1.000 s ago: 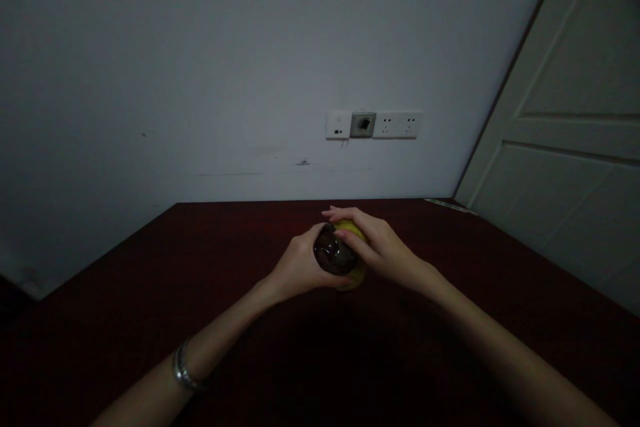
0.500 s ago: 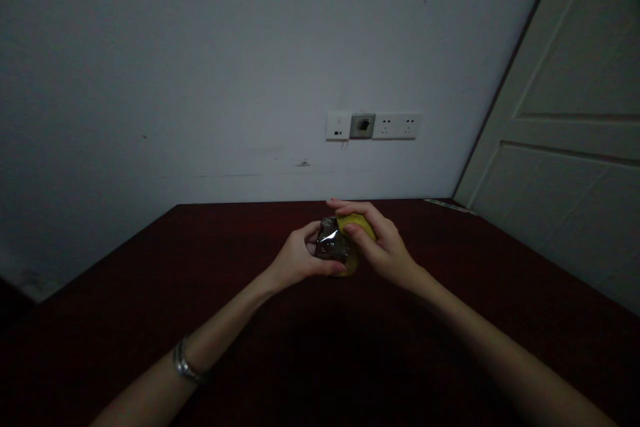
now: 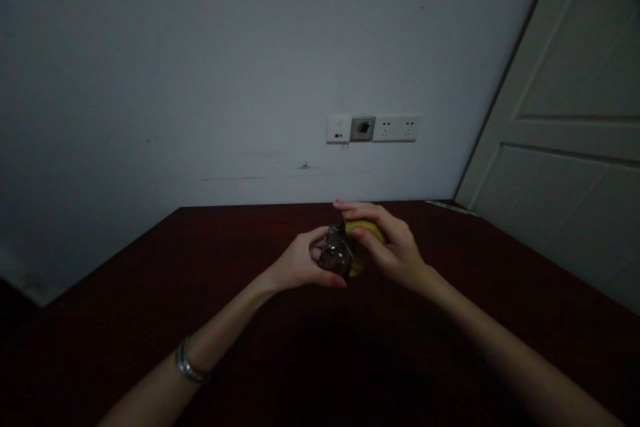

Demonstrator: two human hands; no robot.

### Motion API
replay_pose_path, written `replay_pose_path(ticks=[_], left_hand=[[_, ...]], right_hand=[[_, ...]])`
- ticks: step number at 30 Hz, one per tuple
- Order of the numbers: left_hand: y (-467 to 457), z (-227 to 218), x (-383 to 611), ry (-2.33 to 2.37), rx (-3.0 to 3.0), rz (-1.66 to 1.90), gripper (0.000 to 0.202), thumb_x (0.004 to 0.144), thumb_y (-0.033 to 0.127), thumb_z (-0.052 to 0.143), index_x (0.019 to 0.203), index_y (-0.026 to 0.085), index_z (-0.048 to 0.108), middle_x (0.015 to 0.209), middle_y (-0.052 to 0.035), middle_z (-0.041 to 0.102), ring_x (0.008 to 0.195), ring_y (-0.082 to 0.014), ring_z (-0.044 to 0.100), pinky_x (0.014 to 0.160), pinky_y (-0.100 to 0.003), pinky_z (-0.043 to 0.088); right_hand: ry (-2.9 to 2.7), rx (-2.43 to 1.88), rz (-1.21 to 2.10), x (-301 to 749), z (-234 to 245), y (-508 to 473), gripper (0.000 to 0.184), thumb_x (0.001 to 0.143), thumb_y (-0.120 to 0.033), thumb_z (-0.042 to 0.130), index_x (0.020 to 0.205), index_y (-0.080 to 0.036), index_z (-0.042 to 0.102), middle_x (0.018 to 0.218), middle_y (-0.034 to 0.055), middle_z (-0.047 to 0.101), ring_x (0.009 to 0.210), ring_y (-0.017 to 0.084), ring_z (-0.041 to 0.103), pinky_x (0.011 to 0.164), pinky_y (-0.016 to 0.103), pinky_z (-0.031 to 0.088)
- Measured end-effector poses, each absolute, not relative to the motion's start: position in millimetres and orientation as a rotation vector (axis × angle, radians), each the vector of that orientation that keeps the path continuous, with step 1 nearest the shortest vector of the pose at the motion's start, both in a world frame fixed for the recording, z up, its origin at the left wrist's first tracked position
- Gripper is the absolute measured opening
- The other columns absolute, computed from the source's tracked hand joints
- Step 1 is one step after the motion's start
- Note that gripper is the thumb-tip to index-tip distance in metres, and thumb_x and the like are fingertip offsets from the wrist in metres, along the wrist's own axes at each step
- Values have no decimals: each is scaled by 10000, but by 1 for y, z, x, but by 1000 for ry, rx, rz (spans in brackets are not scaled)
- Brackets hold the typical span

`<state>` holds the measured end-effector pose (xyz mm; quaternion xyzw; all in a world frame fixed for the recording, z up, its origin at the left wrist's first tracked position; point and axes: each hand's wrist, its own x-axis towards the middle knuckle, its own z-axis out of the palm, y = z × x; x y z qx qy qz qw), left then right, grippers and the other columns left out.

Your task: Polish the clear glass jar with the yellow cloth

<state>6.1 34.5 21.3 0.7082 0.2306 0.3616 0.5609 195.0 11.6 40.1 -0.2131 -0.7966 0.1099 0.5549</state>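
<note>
Above a dark red table (image 3: 200, 293) both hands meet around a small yellow rounded object (image 3: 367, 230) partly covered by a dark, shiny crinkled wrapper (image 3: 337, 255). My left hand (image 3: 300, 263) pinches the wrapper from the left, thumb and fingers curled on it. My right hand (image 3: 393, 247) wraps over the yellow object from the right, fingers curved across its top. Much of the yellow object is hidden by the fingers. The room is dim.
A grey wall with a row of white sockets (image 3: 374, 128) stands behind the table. A pale panelled door (image 3: 565, 133) is at the right. A silver bracelet (image 3: 187, 365) is on my left wrist.
The wrapper has come off the front of the yellow object toward the left, now bunched in my left fingers. Both hands shifted slightly right and the yellow object shows more.
</note>
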Motion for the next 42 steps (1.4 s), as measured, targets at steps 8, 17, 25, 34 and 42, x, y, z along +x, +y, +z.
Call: replay_pose_path(ticks=[8,17,25,34,42], left_hand=[[32,19,4,517,1605,557,715,442,227,876,1074,173,547,906,-44,628,676,-145,607,463,-210,497],[66,10,3,202,1402,672,792,538,626,753,1103,113,541,764,-100,683,491,-183,635,412,-294,546],[92,1,11,212,1114,606,939,657,854,380,1134,64,549,696,-126,696,411,-171,609,341,-234,455],[83,-6,26,229,977,545,956,697,865,188,1003,68,619,629,-116,681,355,-153,572,306,-228,416],[66,-5,30,259,884,539,894,740,832,195,933,82,642,632,-121,675,386,-178,585,294,-243,407]], right_hand=[[-1417,-551,523,207,55,22,140,892,-338,550,978,-229,574,1135,67,660,1017,215,658,865,411,549],[-1268,-609,693,213,51,41,228,852,-433,577,935,-222,560,1108,67,684,919,195,693,776,348,584],[-1340,-632,599,213,46,40,199,887,-387,539,999,-227,572,1136,79,656,993,206,662,821,373,555],[-1821,-564,-19,204,45,25,248,878,-157,545,1117,-218,512,1237,113,569,1151,212,553,962,427,466],[-1871,-468,-167,200,45,26,347,756,-214,724,1040,-220,524,1246,130,515,1146,253,544,911,427,505]])
